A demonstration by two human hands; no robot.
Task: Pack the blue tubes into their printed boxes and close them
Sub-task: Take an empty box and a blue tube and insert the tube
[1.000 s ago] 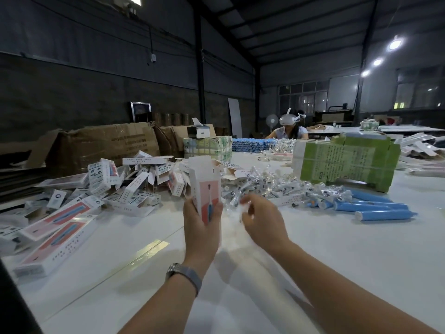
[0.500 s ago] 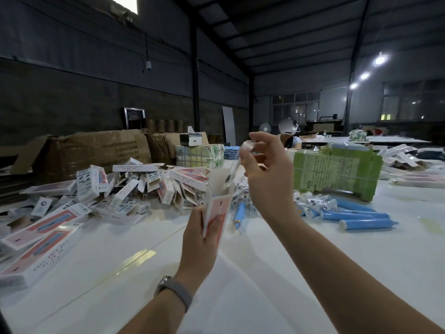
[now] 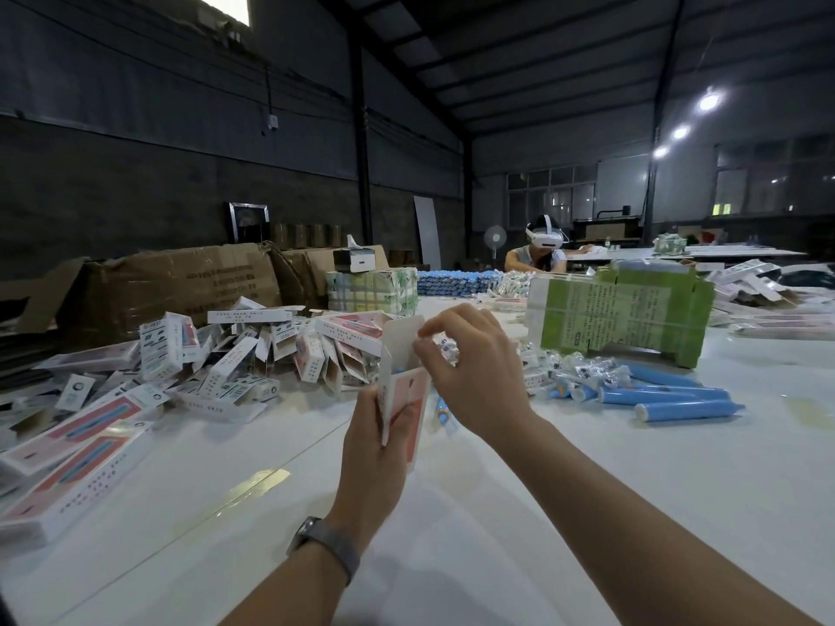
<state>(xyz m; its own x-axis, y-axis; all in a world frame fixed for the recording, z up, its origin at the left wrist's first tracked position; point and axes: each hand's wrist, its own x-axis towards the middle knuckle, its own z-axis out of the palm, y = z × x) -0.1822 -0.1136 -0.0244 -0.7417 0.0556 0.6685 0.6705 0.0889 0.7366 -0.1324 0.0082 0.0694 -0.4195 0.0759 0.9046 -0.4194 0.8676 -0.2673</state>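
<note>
Gripping printed box (image 3: 403, 402) in left hand (image 3: 372, 449), right hand (image 3: 474, 377) at flap (tube mostly hidden)

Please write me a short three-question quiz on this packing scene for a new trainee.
1. True or false: the printed box in the left hand is already closed.
2. Where are the right hand's fingertips? A) on the loose blue tubes B) at the box's open top flap C) flat on the white table
3. Which side of the held box does the pile of printed boxes lie on?

Key:
1. False; its top flap stands open.
2. B.
3. The person's left.
</note>
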